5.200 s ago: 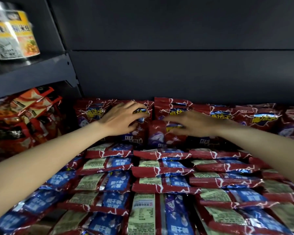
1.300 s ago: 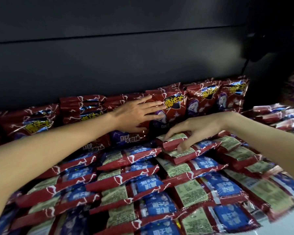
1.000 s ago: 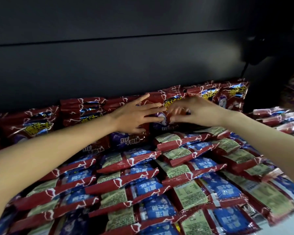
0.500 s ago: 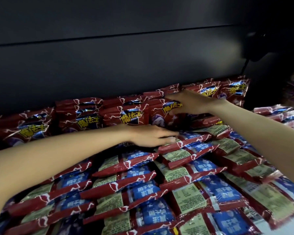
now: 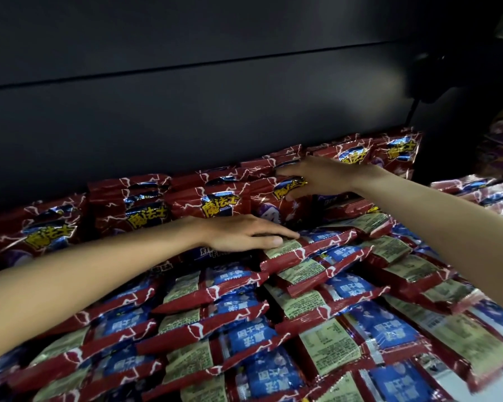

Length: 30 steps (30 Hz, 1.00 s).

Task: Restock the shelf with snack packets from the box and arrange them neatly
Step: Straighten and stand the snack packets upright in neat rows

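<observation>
Your left hand [image 5: 238, 233] lies flat, fingers straight, pressing down on the far end of a flat-lying packet [image 5: 299, 250] in the middle of the shelf. Your right hand [image 5: 314, 177] reaches farther back and to the right, fingers curled over the top edge of an upright packet [image 5: 279, 198] in the back row [image 5: 145, 210], thumb on its front face. The two hands are apart. The back row stands against the dark rear panel [image 5: 186, 111], and overlapping rows of flat packets [image 5: 244, 329] fill the near shelf, backs facing up
</observation>
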Tool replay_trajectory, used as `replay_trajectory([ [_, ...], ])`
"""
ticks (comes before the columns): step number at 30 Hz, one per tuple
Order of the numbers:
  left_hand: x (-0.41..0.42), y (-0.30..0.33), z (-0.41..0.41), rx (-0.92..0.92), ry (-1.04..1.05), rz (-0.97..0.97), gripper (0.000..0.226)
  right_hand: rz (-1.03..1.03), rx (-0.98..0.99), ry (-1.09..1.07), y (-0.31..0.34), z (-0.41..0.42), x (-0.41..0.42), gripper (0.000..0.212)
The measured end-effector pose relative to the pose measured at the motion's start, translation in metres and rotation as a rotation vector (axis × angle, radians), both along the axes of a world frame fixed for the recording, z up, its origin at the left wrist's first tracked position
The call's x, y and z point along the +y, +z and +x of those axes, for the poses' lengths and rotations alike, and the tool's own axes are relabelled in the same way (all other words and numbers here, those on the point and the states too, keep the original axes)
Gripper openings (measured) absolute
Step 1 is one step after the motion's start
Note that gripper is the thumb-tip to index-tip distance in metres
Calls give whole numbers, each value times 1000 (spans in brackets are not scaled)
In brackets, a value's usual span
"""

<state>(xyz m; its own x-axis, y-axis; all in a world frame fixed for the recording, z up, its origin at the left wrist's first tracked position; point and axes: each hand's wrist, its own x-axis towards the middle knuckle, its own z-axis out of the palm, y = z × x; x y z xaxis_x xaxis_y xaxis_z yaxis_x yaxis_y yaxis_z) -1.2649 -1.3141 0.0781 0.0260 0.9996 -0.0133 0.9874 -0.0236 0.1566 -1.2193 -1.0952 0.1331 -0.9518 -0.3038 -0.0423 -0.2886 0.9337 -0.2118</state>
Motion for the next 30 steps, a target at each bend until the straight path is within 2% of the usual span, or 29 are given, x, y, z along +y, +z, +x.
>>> replay_trajectory([
  [1, -1, -3, 3, -6, 57, 11, 42, -15, -18, -6, 0, 1, 0, 67],
  [2, -2, -3, 1, 52, 36, 37, 42, -33, -43, -15, 2, 3, 0, 69],
  [5, -6, 12, 10, 30, 2, 28, 37, -35, -41, -18, 7, 3, -6, 71],
  [7, -9, 25, 6, 117, -17, 111, 32, 125, 108, -22, 10, 6, -11, 69],
  [9, -12, 28, 0, 340, -109, 269, 30, 391, 331, -46, 11, 7, -14, 70],
  [10, -13, 30, -1, 439, -113, 333, 30, 455, 402, -57, 11, 7, -13, 70],
  [11, -16, 32, -3, 521, -83, 369, 32, 442, 435, -66, 11, 6, -9, 67],
  [13, -23, 36, -10, 635, 47, 373, 45, 238, 407, -77, 13, 7, 1, 55],
  [15, -34, 31, -21, 710, 170, 263, 65, 114, 381, -59, 13, 8, 9, 41],
  [17, -42, 24, -30, 762, 224, 160, 74, 129, 425, -62, 11, 7, 10, 40],
  [20, -45, 21, -39, 806, 266, 100, 73, 271, 556, -78, 4, 1, 7, 46],
  [22, -42, 20, -41, 809, 283, 86, 71, 288, 585, -118, 4, -1, 8, 50],
  [26, -39, 20, -42, 729, 288, 84, 68, 110, 495, -93, 12, 5, 20, 56],
  [28, -37, 21, -40, 688, 320, 104, 66, -25, 412, -11, 22, 19, 30, 46],
  [30, -30, 24, -32, 647, 355, 175, 59, -118, 250, 12, 34, 39, 45, 38],
])
